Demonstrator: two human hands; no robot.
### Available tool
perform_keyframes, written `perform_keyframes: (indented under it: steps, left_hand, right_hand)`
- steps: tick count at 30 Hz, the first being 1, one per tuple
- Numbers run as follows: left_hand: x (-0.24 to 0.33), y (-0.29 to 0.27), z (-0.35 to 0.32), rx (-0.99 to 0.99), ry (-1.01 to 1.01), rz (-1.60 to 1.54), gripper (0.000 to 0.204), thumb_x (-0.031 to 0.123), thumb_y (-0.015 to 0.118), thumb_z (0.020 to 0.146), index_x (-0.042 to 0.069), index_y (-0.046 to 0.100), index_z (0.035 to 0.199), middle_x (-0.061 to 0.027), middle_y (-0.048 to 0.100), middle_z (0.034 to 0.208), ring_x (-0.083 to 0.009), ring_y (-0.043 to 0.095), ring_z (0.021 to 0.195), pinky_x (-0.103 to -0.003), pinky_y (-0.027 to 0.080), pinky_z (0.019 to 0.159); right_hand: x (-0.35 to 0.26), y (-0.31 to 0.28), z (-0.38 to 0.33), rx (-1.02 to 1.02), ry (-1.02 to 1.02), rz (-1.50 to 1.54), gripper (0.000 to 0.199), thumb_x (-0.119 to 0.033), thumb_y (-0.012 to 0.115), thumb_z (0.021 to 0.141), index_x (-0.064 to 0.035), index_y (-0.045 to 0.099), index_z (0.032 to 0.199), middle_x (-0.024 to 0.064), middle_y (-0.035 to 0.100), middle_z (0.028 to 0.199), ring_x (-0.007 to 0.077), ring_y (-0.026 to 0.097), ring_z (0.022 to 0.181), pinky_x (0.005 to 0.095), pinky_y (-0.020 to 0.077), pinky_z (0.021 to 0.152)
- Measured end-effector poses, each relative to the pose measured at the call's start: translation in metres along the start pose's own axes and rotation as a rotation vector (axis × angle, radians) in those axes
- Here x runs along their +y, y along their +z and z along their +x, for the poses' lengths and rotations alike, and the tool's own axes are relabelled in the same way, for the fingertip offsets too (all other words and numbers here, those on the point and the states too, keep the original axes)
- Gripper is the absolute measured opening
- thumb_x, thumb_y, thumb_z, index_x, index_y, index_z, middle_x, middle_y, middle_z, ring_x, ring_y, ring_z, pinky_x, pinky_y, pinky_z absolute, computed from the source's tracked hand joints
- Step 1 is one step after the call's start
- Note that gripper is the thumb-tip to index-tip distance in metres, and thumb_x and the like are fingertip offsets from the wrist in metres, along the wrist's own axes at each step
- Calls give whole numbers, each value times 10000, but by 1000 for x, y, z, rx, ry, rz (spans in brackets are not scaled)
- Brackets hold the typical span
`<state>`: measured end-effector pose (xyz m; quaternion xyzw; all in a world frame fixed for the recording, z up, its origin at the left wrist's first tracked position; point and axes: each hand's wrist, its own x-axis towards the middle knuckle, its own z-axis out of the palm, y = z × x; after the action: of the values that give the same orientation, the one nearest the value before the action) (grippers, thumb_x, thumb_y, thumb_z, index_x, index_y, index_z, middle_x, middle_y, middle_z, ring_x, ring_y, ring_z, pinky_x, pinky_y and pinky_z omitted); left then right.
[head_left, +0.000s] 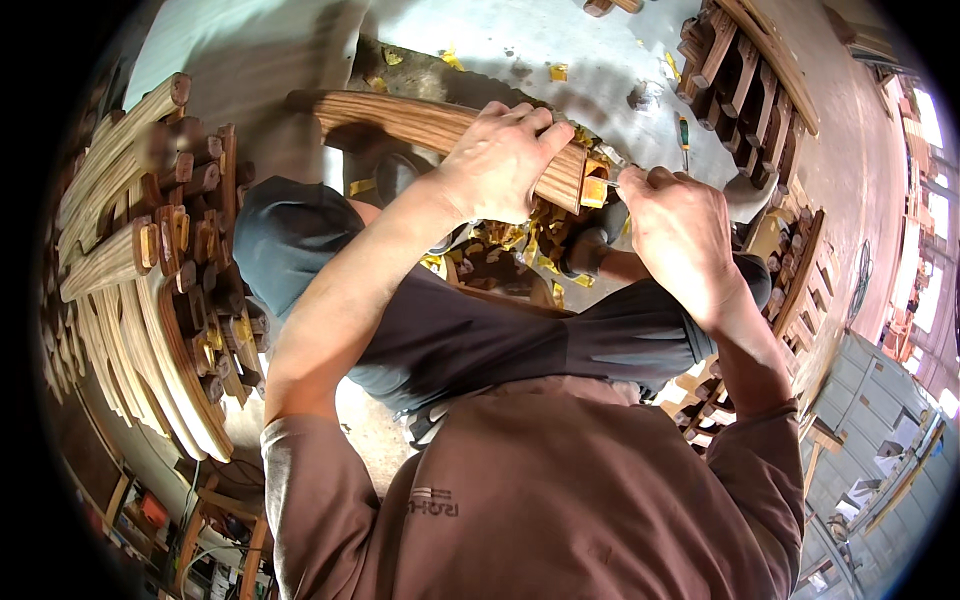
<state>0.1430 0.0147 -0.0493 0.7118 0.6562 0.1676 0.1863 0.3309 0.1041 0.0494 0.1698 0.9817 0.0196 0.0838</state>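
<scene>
A long, slightly curved wooden piece (395, 112) with striped grain lies crosswise in front of me, its right end above a heap of scraps. My left hand (505, 160) is closed over it near that end, fingers over the far edge. Yellow tape (594, 190) clings to the end face. At that end my right hand (675, 225) is closed on a thin metal tool (612, 182), whose tip meets the tape; the fist hides its handle. A screwdriver (684, 140) with a green handle lies on the pale sheet beyond my right hand.
Stacked curved wooden pieces (165, 340) crowd the left side. More wooden pieces (745, 85) are piled at the far right, with another stack (800, 255) beside my right knee. Torn yellow tape scraps (520, 235) lie between my legs and across the pale sheet (450, 30).
</scene>
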Motion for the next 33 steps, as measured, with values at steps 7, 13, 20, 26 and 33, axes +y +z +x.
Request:
perform_keyframes:
  steps: [7,13,20,26,33]
  left_hand:
    - [-3,1,7,-20,-9,-51,804,88,802,528,67,489,1268,-154,558,1220,-336,512,1214,-441,372,1072]
    - [-12,-8,-8,82,13,-30,761,67,788,508,67,504,1215,-152,577,1168,-326,538,1160,-448,398,1022]
    - [-17,-18,-10,101,80,-63,745,61,772,502,62,503,1196,-124,585,1133,-330,551,1126,-440,429,995]
    - [-18,-22,-19,88,82,-54,717,77,785,505,49,519,1171,-130,591,1122,-338,559,1120,-447,457,970]
    - [-14,-25,-20,-15,79,-92,762,62,798,484,30,521,1193,-140,582,1141,-333,555,1138,-433,454,994]
  right_hand:
    - [-10,-7,9,-18,-73,-223,75,-74,609,782,-61,683,778,100,655,618,194,675,579,306,525,489]
    - [42,-15,-28,-168,-14,-224,59,-109,697,775,-54,689,756,47,611,581,199,654,568,333,496,489]
    - [36,23,6,489,-221,531,386,-20,754,721,-140,710,1085,41,669,981,171,672,670,283,569,578]
    - [23,19,28,431,-485,319,273,-33,687,696,-77,707,965,26,678,1057,157,661,781,257,567,607]
    - [19,23,36,428,-602,289,178,-65,726,684,-41,679,854,59,662,871,153,641,697,296,547,546]
